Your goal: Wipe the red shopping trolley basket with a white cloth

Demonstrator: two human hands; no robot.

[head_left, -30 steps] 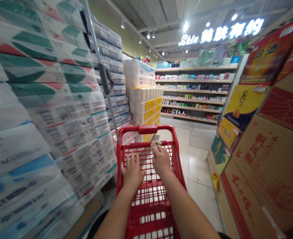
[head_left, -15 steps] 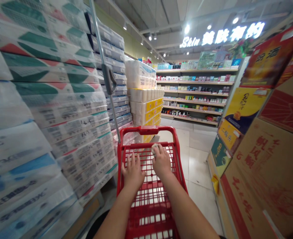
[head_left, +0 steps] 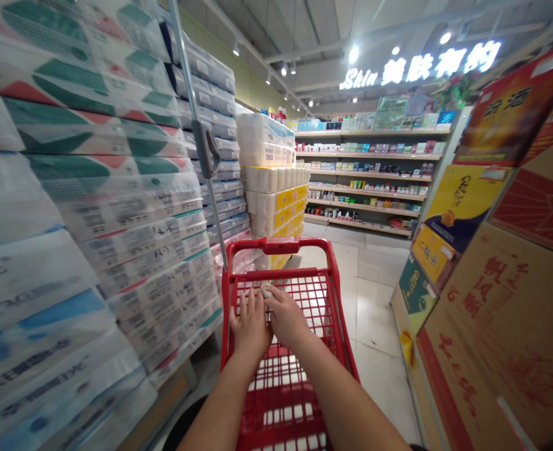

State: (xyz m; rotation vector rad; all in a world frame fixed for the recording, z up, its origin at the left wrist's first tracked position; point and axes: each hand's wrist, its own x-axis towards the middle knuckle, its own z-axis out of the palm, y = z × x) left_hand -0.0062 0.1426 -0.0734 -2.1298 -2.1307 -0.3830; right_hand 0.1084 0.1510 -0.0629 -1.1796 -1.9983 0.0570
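A red wire shopping cart [head_left: 332,294] stands in front of me in a store aisle. My left hand [head_left: 250,326] lies on the cart's mesh near its left side, fingers stretched forward and apart. My right hand [head_left: 285,313] rests right beside it, closed on a small whitish wad, perhaps a cloth or tissue [head_left: 267,290], pressed against the red mesh. The two hands touch or nearly touch. A grey metal pole [head_left: 201,131] rises from the cart's front left corner.
Tall stacks of wrapped tissue packs [head_left: 93,207] line the left. Toilet roll packs [head_left: 271,188] stand ahead. Printed cardboard cartons [head_left: 506,250] crowd the right. Shelves of small goods [head_left: 365,181] cross the far end. Tiled floor [head_left: 374,300] runs between.
My right hand with the whitish wad has slid left across the cart's mesh, from the middle to beside my left hand. The left hand has stayed put.
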